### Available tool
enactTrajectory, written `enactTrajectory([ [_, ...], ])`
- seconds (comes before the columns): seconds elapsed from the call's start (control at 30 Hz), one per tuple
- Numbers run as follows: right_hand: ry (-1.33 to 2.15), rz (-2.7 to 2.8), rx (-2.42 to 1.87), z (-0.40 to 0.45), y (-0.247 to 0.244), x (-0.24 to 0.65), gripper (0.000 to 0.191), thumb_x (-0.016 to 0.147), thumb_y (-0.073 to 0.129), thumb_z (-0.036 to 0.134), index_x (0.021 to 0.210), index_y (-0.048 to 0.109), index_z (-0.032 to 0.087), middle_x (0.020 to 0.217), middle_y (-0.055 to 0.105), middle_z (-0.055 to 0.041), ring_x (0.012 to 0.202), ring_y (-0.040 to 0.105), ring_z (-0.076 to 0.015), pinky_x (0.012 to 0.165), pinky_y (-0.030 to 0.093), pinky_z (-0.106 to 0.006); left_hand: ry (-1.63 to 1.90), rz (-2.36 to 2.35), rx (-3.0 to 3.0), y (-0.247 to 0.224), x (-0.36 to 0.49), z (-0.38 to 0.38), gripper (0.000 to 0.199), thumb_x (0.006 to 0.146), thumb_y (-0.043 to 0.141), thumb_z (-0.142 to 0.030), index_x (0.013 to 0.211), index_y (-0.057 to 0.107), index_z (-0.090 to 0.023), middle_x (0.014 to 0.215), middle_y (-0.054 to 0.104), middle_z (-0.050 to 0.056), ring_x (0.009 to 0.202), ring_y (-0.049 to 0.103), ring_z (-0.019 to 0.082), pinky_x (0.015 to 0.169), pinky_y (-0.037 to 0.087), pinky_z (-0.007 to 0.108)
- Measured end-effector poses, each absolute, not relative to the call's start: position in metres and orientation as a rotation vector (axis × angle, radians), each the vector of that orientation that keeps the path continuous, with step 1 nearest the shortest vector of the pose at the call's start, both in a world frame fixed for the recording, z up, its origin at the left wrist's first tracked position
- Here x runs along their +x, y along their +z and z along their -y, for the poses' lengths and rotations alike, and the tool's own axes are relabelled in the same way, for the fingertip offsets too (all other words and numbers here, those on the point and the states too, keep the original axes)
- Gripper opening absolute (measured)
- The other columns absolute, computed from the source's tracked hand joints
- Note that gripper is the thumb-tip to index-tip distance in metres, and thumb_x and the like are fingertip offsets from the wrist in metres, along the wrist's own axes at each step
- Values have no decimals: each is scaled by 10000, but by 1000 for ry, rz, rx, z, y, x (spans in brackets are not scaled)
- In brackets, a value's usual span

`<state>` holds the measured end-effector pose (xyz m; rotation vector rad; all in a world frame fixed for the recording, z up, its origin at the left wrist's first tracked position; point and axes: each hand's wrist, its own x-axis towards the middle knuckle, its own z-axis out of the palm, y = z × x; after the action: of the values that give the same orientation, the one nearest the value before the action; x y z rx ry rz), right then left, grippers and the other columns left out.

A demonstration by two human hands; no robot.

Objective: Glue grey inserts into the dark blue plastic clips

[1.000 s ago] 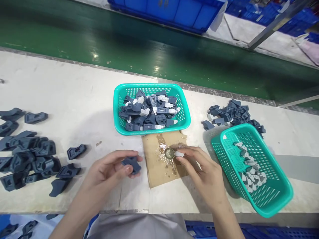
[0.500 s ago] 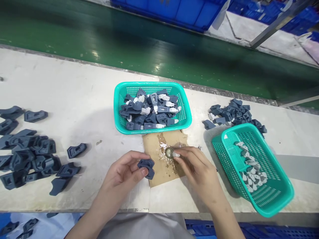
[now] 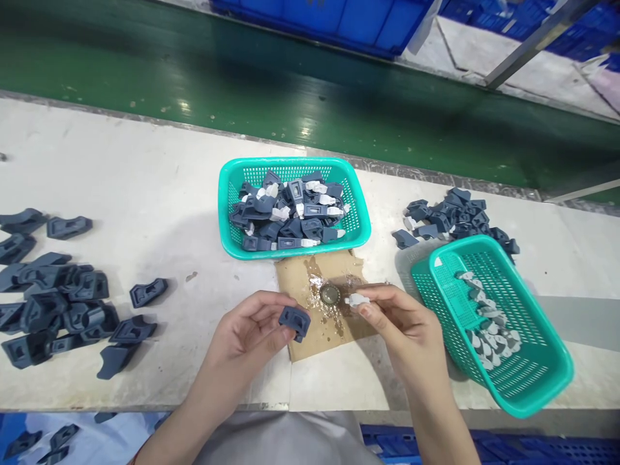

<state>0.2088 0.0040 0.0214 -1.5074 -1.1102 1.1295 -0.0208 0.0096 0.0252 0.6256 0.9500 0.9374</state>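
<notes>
My left hand [image 3: 254,339] pinches a dark blue-grey plastic piece [image 3: 295,321] with a recess in its face, over the left edge of a brown cardboard sheet [image 3: 300,345]. Between finger and thumb, my right hand [image 3: 404,329] grips a small white plastic piece [image 3: 356,300] at the sheet's right side. A small round cap of liquid [image 3: 330,294] sits on the wet cardboard between both hands. Behind it, a green basket [image 3: 295,254] holds dark pieces, many with white ends. Small white pieces [image 3: 491,336] lie in a second green basket [image 3: 537,403] at right.
Loose dark pieces [image 3: 43,290] are heaped on the white table [image 3: 145,148] at left. Another pile of dark pieces [image 3: 450,216], with a little white among them, lies behind the right basket. A green strip [image 3: 242,97] runs beyond the table, with blue bins [image 3: 329,22] past it.
My right hand has drawn the white piece away from the round cap, to the right. My left hand has turned the dark piece and shifted it slightly right.
</notes>
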Motion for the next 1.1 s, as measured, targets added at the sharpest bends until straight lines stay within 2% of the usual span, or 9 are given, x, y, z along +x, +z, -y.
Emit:
enactTrajectory([
  [0.13,1152,1055,-1504,-1,18,210,90,850,832,353,919,807,300,863,793,17,774,719,-80,733,564,-122,920,-934,532,26,-21,-13,156,779,893,-243,876,770,-230,860,782,3,755,690,105,709,551,162],
  [0.2,1146,1056,-1500,0,17,211,87,852,832,343,926,805,306,861,792,22,772,720,-77,733,564,-120,902,-902,463,26,-20,-15,190,754,911,-253,887,777,-233,846,767,-6,719,683,95,682,554,156],
  [0.33,1114,1116,-1448,4,22,208,109,870,812,262,961,793,319,884,788,36,774,728,-76,736,571,-127,850,-937,358,29,-16,-16,284,732,927,-308,989,825,-244,949,762,14,799,699,110,723,589,162],
  [0.43,1044,1232,-1353,7,32,201,178,883,776,166,978,779,316,955,787,38,870,740,-92,748,575,-135,797,-908,292,31,-13,-16,263,709,941,-334,928,841,-228,843,769,16,721,714,104,673,587,144],
  [0.53,971,1402,-1281,9,42,193,259,881,756,91,1030,762,302,986,776,21,971,731,-126,805,586,-185,771,-853,270,32,-12,-17,270,697,949,-355,893,842,-203,732,765,26,681,732,120,626,582,138],
  [0.63,961,1541,-1238,9,48,187,293,881,747,60,1074,743,281,1020,771,-6,1011,729,-166,890,593,-272,759,-848,262,33,-12,-16,262,703,946,-350,884,843,-192,706,775,32,651,727,110,611,578,127],
  [0.9,970,1626,-1236,4,52,184,236,911,731,96,1070,738,269,1045,770,-23,985,748,-178,845,621,-275,728,-863,228,34,-9,-15,270,678,960,-354,863,843,-197,699,797,31,587,724,90,604,555,111],
  [1.0,959,1661,-1235,4,53,184,222,914,730,102,1068,735,260,1043,773,-21,989,751,-172,859,623,-262,718,-905,242,34,-8,-14,291,661,969,-361,857,836,-191,712,803,29,610,740,108,609,561,131],
  [1.1,906,1722,-1223,5,55,183,215,905,728,78,1056,740,231,1014,774,-35,939,754,-161,790,627,-227,723,-933,285,33,-8,-14,303,667,964,-375,871,833,-192,711,801,29,643,754,130,625,567,156],
])
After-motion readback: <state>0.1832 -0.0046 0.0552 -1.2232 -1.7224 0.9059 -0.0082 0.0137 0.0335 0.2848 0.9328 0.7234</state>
